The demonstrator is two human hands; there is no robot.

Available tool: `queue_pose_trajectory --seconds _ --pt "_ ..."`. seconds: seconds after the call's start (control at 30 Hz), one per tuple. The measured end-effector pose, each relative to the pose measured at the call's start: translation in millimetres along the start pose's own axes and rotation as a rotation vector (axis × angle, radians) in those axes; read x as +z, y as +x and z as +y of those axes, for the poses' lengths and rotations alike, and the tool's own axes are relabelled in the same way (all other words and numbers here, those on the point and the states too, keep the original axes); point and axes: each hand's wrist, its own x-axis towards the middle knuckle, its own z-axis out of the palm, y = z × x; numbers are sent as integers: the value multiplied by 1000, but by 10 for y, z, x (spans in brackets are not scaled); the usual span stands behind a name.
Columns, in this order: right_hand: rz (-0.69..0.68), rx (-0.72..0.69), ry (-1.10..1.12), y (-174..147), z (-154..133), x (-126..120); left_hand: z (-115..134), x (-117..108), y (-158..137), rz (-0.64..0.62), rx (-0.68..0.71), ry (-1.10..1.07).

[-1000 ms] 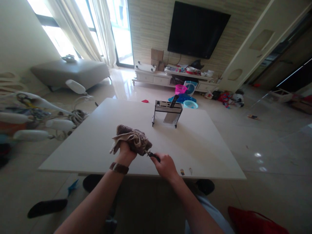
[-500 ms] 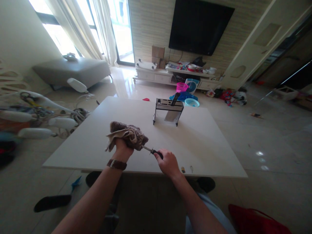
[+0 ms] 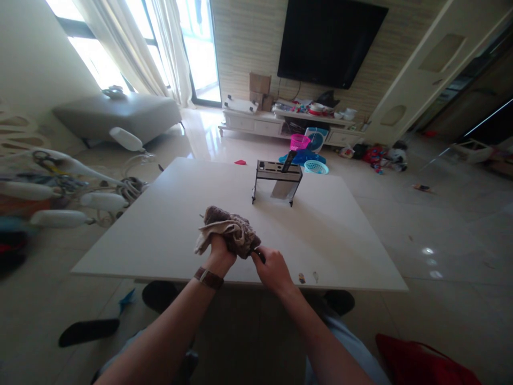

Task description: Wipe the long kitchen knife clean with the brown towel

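Note:
My left hand grips a bunched brown cloth above the near part of the white table. The cloth is wrapped around the blade of a knife, so the blade is hidden. My right hand holds the knife's black handle, pressed close against the cloth. A brown watch strap sits on my left wrist.
A metal knife rack with one dark-handled knife stands at the table's far middle. Two small scraps lie near the front edge. White bottles and cables clutter the left. Baskets, toys and a TV cabinet are on the floor beyond.
The cloth in my left hand slid right along the blade toward my right hand; the bare stretch of blade seen half a second ago is now covered.

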Motion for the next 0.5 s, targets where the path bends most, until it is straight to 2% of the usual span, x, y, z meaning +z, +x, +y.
queue_pose_trajectory --seconds 0.2,0.5 --pt "3 8 9 -7 12 -8 -24 23 -24 29 25 15" --pt "0 56 25 -26 -10 17 -58 -36 -3 -38 31 5"
